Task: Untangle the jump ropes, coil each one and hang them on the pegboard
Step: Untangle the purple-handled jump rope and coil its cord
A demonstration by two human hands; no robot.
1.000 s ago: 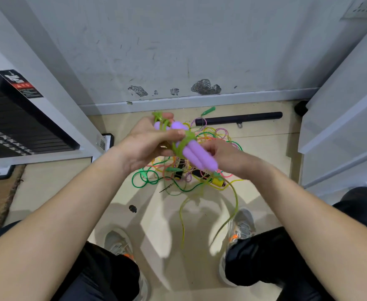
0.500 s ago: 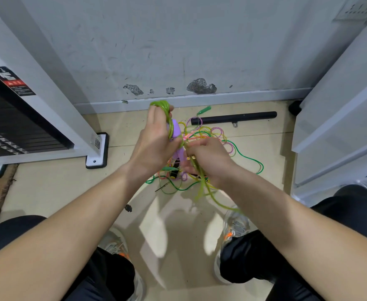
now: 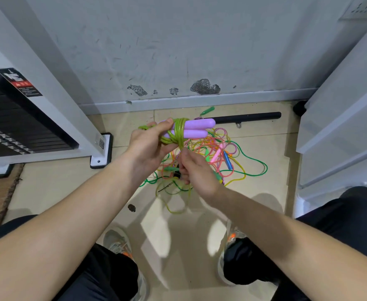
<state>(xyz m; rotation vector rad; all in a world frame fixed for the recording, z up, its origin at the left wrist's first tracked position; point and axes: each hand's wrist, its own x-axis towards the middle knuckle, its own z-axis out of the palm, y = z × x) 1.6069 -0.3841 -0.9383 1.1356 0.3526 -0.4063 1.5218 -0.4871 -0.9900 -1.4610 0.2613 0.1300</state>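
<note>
Since half a second ago the purple handles [image 3: 196, 128] have swung from upright to sideways, and the green cord [image 3: 179, 132] is wound round them in several turns. The left hand [image 3: 150, 144] grips that bundle above the floor tangle [image 3: 232, 157]. The right hand [image 3: 196, 170] pinches the cord's tail just over the tangle. Likely this rope is nearly coiled and the rest are untouched. The red warning label [image 3: 24, 84] and QR sticker [image 3: 101, 143], left of the tangle, are unreadable.

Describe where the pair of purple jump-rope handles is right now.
In the head view, the purple handles are at centre, gripped by the left hand, bound by lime-green rope, above the tangled pile on the floor.
</note>
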